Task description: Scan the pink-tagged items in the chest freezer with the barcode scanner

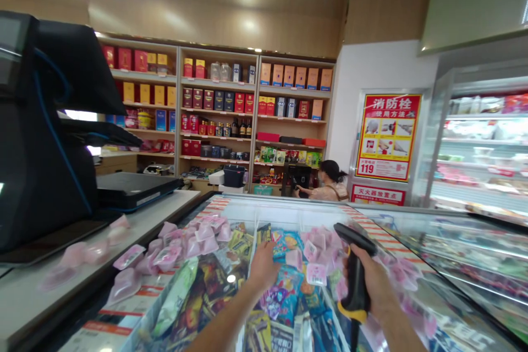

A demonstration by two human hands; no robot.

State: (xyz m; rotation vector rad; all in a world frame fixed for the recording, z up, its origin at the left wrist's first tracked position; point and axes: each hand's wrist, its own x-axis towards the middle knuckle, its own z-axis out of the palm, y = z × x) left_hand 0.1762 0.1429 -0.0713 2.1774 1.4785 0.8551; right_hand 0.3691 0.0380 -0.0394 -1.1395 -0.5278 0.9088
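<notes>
My right hand [373, 275] is wrapped round a black and yellow barcode scanner [357, 280], its head pointing up and to the left. My left hand [264, 264] reaches forward over a glass-topped chest freezer [284, 206], back of the hand toward me. Its fingers are blurred and partly hidden, so I cannot make out their pose or anything in them. Just right of it, small pink clear-wrapped packs [317, 274] are heaped, one with a white barcode label. Another heap of pink packs [169, 256] lies to the left. Colourful ice-cream wrappers [284, 297] show beneath.
At left, a black checkout machine [45, 137] stands on a white counter [25, 300] beside more pink packs. Boxed goods fill the back shelves [218, 88]. A person [330, 184] is beyond the freezer. A lit refrigerated display [487, 148] stands at right.
</notes>
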